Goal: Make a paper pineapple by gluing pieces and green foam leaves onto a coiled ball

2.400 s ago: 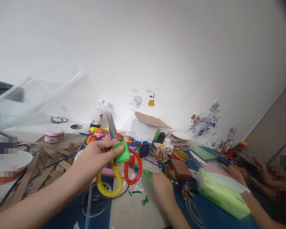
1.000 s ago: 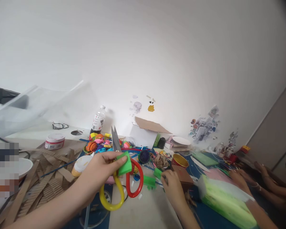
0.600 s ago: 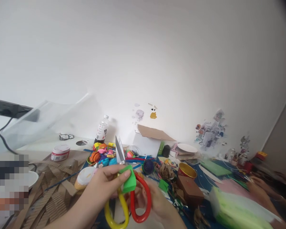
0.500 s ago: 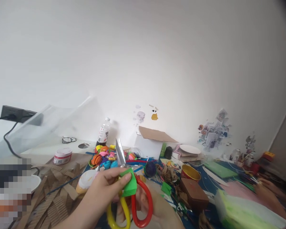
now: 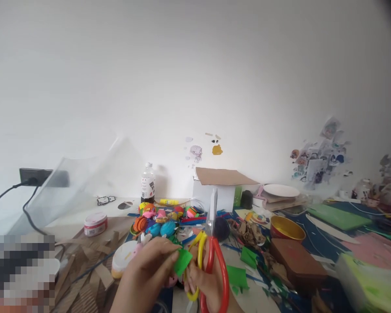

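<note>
The pair of scissors (image 5: 212, 241) has silver blades, one yellow handle loop and one red, and it is in the right hand (image 5: 217, 280), with the blades pointing upward and looking almost together. The bright green piece (image 5: 182, 261) is small, flat and four-sided; it is tilted, pinched at its edge by the left hand (image 5: 146, 274), just beside the yellow loop.

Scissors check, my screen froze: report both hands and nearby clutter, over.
Left hand pinching green piece. Right hand holding scissors, blades upward in view. Close by: green scraps beside right hand, colourful balls beyond left hand.
</note>
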Demonstrator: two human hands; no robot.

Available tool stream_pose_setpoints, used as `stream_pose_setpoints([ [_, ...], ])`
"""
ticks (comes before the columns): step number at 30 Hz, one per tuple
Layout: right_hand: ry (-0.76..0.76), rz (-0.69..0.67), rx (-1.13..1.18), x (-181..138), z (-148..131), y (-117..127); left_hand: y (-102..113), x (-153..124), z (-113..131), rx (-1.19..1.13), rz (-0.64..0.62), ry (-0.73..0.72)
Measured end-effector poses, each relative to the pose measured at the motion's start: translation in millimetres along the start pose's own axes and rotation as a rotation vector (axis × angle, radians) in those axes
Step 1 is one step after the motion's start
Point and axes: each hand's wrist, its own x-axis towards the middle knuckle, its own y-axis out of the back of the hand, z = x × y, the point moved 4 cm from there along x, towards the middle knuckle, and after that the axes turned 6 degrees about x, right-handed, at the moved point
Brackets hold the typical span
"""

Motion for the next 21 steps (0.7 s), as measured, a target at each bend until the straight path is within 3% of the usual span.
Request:
stream_pose_setpoints([
  [5, 0.082, 0.202, 0.038, -7.4, -7.0, -2.0, -14.9, -8.5, 1.6, -0.177, -0.213, 0.099],
  [11, 0.062, 0.235, 0.057, -13.5, -20.7, -10.0, -21.8, -12.5, -0.7, -0.296, -0.249, 0.241],
  [16, -0.011, 0.2, 0.072, -18.6, -25.8, -8.4, -19.1, -6.8, 2.0, -0.002, -0.353, 0.207],
  [21, -0.025, 0.008, -0.113, -14.2, -31.6, -11.3, -5.3, -5.5, 18.4, 0.437, -0.378, 0.052],
])
